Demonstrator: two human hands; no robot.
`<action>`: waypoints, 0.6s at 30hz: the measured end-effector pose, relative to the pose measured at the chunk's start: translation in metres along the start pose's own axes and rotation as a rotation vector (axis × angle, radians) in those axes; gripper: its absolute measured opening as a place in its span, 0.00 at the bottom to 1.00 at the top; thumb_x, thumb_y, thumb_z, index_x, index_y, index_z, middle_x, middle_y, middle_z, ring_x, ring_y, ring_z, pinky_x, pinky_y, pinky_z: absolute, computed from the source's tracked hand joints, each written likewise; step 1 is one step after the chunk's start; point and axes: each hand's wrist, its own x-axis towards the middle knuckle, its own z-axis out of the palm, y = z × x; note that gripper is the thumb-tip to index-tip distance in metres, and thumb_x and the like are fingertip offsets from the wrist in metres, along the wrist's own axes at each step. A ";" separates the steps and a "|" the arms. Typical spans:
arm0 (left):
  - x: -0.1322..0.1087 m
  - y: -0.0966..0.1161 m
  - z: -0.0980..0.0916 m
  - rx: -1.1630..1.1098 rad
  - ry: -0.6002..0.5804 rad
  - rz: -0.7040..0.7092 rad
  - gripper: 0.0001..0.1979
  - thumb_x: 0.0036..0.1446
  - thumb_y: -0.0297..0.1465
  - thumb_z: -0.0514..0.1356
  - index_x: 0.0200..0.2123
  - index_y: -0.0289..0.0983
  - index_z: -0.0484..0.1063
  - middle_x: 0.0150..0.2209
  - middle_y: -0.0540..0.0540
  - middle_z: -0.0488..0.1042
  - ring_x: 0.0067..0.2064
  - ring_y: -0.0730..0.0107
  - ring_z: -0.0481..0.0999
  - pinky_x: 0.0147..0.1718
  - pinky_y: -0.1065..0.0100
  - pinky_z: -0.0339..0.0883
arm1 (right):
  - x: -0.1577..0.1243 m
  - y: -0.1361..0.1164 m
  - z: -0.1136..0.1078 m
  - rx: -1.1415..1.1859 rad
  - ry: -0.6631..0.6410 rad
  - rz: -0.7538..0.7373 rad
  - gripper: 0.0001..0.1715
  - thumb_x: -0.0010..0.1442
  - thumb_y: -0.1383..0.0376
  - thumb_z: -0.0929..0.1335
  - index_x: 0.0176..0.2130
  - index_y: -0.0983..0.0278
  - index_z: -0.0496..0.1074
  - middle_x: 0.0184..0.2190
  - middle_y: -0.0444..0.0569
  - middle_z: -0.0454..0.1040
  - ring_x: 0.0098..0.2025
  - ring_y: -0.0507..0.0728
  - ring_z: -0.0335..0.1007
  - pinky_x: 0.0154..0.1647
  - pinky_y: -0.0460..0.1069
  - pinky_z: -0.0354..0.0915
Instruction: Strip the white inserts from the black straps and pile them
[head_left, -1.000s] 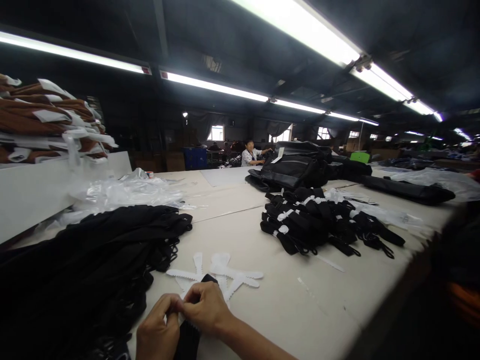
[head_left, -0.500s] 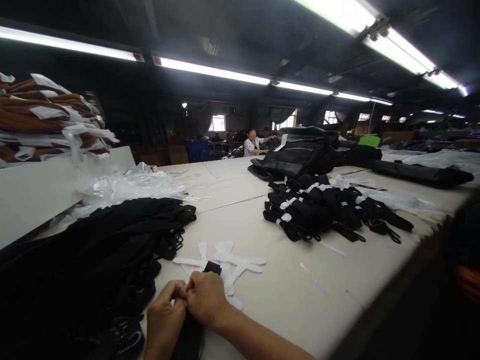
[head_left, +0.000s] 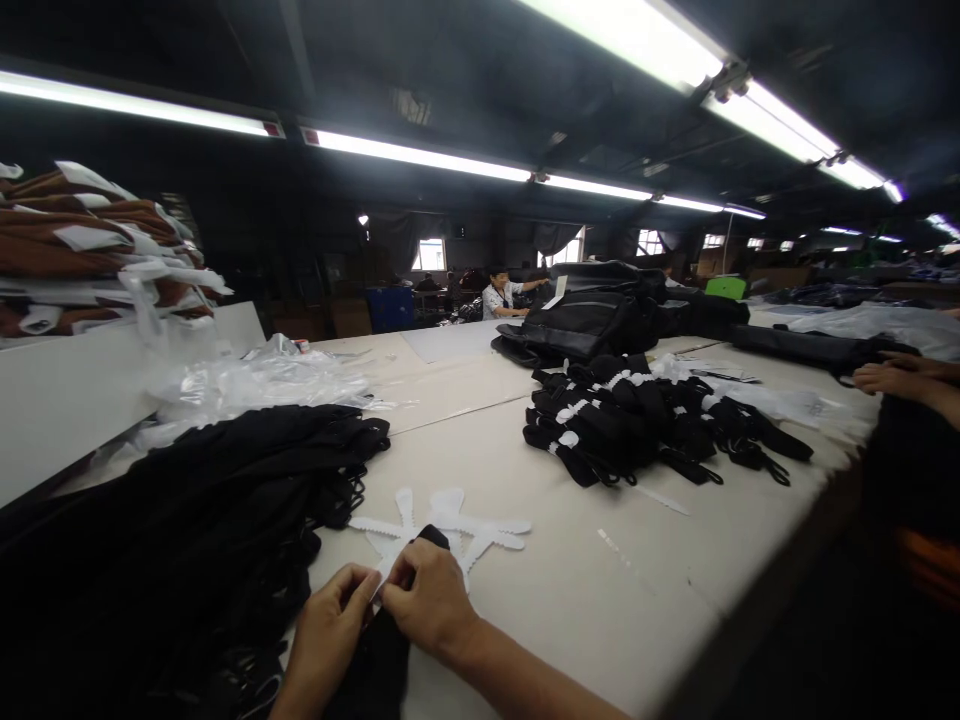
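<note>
At the near edge of the cream table point(head_left: 570, 600) my left hand point(head_left: 322, 640) and my right hand point(head_left: 431, 600) meet over a folded black garment point(head_left: 379, 665). Both pinch a white toothed paper strip point(head_left: 379, 585) that wraps the garment, fingers closed on it. Several loose white toothed strips point(head_left: 465, 525) lie just beyond my hands. To the left spreads a big heap of loose black garments point(head_left: 187, 530).
A pile of banded black bundles point(head_left: 637, 420) sits mid-table, with black bags point(head_left: 592, 325) behind it. Clear plastic bags point(head_left: 255, 385) and a white ledge with brown folded cloth point(head_left: 90, 250) are at left. Another person's hand point(head_left: 892, 378) rests at right; a seated person point(head_left: 501, 298) is far back.
My left fingers have drawn slightly apart from the right, showing the white strip between them. Another person's hand has come into view at the right edge.
</note>
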 end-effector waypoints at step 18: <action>-0.019 0.039 -0.001 -0.641 0.311 -0.191 0.28 0.33 0.52 0.71 0.31 0.37 0.71 0.23 0.52 0.69 0.26 0.72 0.66 0.24 0.73 0.65 | -0.011 -0.023 0.000 -0.272 0.115 -0.333 0.12 0.62 0.62 0.64 0.27 0.62 0.65 0.29 0.45 0.72 0.30 0.52 0.68 0.31 0.48 0.55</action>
